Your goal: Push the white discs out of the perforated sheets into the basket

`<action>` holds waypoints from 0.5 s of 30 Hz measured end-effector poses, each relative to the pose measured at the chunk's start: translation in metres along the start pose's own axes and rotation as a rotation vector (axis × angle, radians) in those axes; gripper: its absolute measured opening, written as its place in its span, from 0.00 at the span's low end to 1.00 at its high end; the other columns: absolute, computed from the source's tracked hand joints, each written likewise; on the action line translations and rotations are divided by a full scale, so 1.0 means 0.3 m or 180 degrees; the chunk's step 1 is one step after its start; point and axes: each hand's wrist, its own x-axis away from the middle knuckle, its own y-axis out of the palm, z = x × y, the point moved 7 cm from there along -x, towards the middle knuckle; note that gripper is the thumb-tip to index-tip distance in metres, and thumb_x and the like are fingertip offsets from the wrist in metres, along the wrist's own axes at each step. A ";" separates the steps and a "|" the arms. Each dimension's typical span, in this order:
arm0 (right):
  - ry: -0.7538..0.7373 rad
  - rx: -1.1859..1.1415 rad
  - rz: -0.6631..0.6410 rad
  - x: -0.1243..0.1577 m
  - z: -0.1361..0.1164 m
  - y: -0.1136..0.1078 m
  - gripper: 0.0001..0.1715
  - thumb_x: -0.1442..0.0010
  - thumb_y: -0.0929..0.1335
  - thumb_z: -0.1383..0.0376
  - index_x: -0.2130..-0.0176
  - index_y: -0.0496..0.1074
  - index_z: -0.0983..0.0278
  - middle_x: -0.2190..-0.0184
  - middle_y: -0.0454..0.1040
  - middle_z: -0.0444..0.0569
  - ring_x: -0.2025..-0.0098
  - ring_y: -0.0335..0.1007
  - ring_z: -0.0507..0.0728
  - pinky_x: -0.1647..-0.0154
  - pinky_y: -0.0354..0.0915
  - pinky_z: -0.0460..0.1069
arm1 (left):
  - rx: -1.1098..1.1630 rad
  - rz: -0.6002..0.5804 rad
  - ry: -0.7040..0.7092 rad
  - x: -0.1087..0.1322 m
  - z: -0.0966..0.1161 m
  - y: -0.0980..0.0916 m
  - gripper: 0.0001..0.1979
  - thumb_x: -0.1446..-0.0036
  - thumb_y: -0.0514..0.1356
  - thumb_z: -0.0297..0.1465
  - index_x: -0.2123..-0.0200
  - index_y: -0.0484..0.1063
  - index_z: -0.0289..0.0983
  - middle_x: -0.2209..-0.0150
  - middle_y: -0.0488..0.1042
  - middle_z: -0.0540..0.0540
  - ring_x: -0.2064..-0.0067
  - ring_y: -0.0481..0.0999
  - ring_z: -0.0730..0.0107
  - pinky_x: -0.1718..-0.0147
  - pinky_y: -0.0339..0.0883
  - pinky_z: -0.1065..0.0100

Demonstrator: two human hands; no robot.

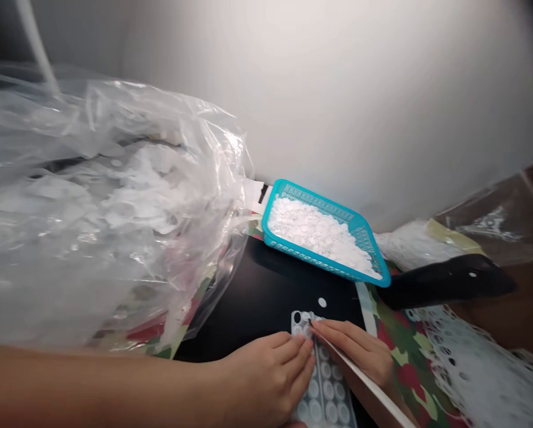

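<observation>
A translucent sheet with rows of round discs (313, 389) lies at the bottom centre on a black mat (248, 291). My left hand (266, 374) rests on its left side, fingers close together and pressed down on it. At its upper end, my right hand (360, 351) pinches a thin white sheet (373, 386), seen nearly edge-on and lifted at a slant. How far the white sheet is joined to the disc sheet is hidden behind my fingers. One loose white disc (322, 302) lies on the mat just beyond.
A blue plastic basket (326, 261) full of small white discs stands behind the mat. Clear plastic bags (137, 196) with white scraps bulk up at left. On the right are a black elongated object (449, 279), perforated white sheets (485, 362) and a camouflage-patterned cloth (409, 368).
</observation>
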 end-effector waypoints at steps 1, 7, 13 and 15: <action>-0.0011 0.0029 -0.0011 0.003 0.001 0.003 0.17 0.38 0.62 0.72 0.52 0.75 0.64 0.59 0.78 0.53 0.60 0.77 0.57 0.62 0.74 0.47 | -0.0094 0.0003 0.0060 -0.001 0.003 0.000 0.29 0.34 0.43 0.41 0.44 0.63 0.21 0.44 0.67 0.31 0.44 0.67 0.54 0.47 0.59 0.61; -0.0060 0.0115 0.0129 0.002 -0.008 0.005 0.17 0.38 0.62 0.73 0.53 0.73 0.63 0.58 0.78 0.49 0.58 0.77 0.56 0.55 0.72 0.45 | -0.0452 0.0015 0.0218 -0.002 0.009 0.004 0.22 0.36 0.46 0.31 0.45 0.64 0.21 0.46 0.69 0.32 0.47 0.70 0.56 0.50 0.61 0.63; 0.0094 0.0265 0.0386 -0.010 0.026 -0.006 0.15 0.38 0.63 0.71 0.53 0.73 0.61 0.60 0.78 0.47 0.66 0.78 0.53 0.69 0.73 0.43 | -0.0436 -0.0055 0.0234 0.005 0.014 0.011 0.24 0.35 0.46 0.34 0.44 0.63 0.20 0.45 0.68 0.31 0.47 0.69 0.54 0.48 0.59 0.62; 0.0338 0.0163 0.0424 -0.019 0.044 -0.009 0.14 0.38 0.64 0.70 0.54 0.74 0.59 0.62 0.78 0.46 0.75 0.75 0.50 0.77 0.70 0.42 | -0.0298 -0.0079 0.0188 0.007 0.012 0.008 0.28 0.35 0.45 0.39 0.44 0.62 0.20 0.44 0.67 0.31 0.45 0.68 0.53 0.46 0.58 0.61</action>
